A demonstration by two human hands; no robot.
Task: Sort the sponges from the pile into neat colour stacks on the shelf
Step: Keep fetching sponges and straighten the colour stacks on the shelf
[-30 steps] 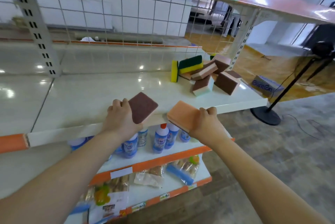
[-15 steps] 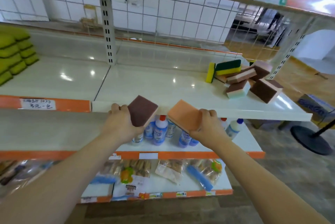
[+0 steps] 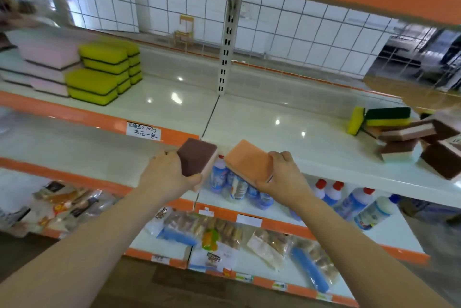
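Both bare forearms reach forward and upward from the bottom corners, converging toward the middle. The left hand (image 3: 167,175) grips a brown sponge (image 3: 195,159), thumb underneath and fingers curled over its near edge. The right hand (image 3: 283,178) holds an orange sponge (image 3: 247,161) likewise. The two hands are level, near each other but apart.

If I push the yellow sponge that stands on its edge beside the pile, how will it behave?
The yellow sponge stands upright on a narrow edge, so a light push would probably tip it flat. It looks like soft foam, likely light and squashy. On the glossy white shelf it might slide a little before falling.
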